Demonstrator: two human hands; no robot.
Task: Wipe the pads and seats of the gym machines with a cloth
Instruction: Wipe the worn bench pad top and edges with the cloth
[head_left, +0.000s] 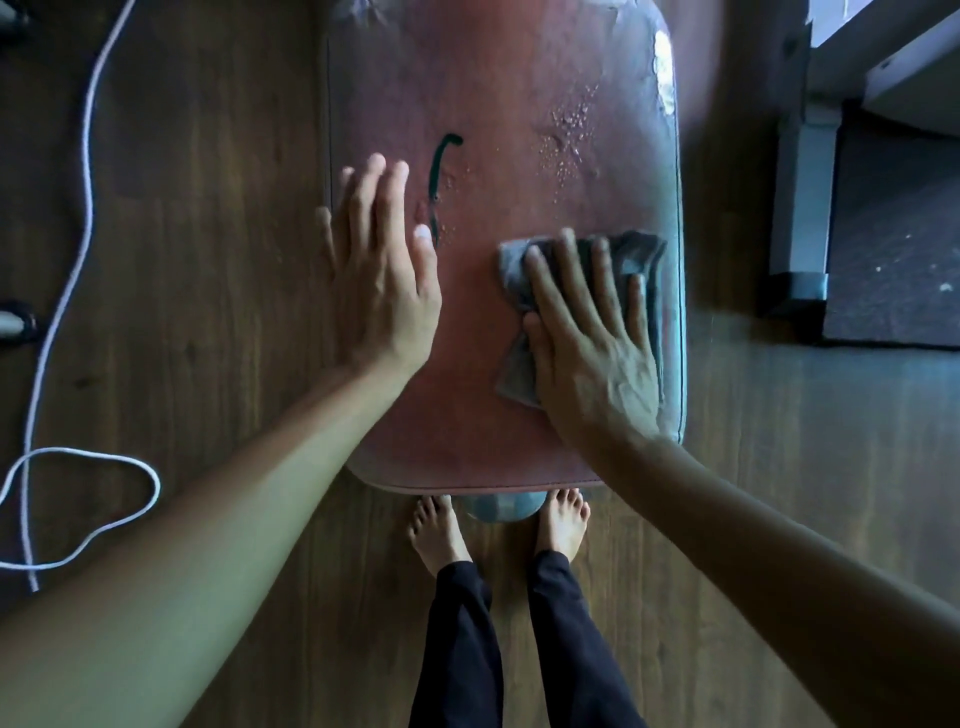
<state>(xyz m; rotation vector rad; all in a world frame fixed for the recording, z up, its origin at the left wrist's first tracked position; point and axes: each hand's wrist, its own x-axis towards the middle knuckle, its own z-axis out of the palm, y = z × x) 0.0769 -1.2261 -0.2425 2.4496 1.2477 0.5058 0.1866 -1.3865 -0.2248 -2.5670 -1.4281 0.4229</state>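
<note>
Filling the view, the red pad (467, 415) is seen from above. It is steadied near its left edge by the left hand (384, 280), laid flat with fingers close together. The grey cloth (639, 254) is pressed down near the right edge by the right hand (592, 353), fingers spread. The water drops (566, 135) beyond it could be missed, or the cloth could be pushed off the edge.

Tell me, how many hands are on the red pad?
2. The left hand lies flat on the pad, at its left; the right hand presses the grey cloth near its right edge.
</note>
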